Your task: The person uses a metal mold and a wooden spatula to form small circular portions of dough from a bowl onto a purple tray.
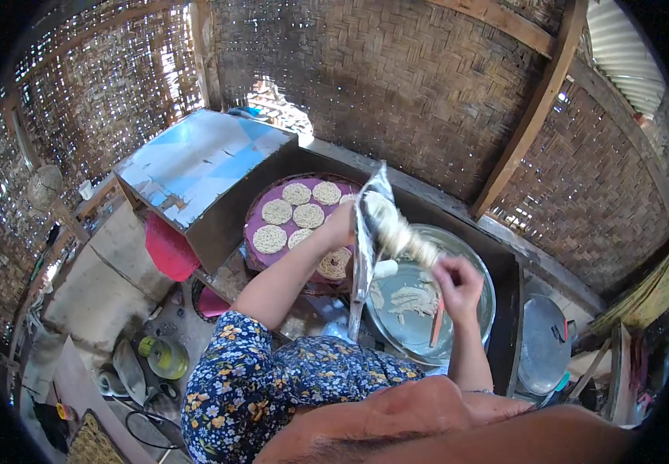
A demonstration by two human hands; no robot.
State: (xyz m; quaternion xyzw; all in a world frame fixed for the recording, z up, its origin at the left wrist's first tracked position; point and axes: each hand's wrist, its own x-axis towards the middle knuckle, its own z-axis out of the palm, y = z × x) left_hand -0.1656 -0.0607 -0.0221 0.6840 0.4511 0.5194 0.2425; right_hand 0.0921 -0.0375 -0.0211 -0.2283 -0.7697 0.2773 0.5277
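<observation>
My left hand (341,226) is closed round the near side of an upright flat board (362,243) with a silvery, dough-smeared face, which partly hides the fingers. From this face a blurred streak of pale dough (406,238) runs to my right hand (459,283), whose fingers are closed on its end. Below that hand an orange strip (436,325), like a handle, shows over the basin; I cannot tell whether the hand holds it. The wide metal basin (488,309) contains flattened pale dough (414,300) and a small white lump (385,268).
Left of the board, a round purple-lined tray (255,220) bears several round pale noodle-like cakes (308,216). A blue-and-white topped box (203,158) stands beyond my left arm. A round metal lid (545,344) is at right, a green gas cylinder (166,357) at lower left.
</observation>
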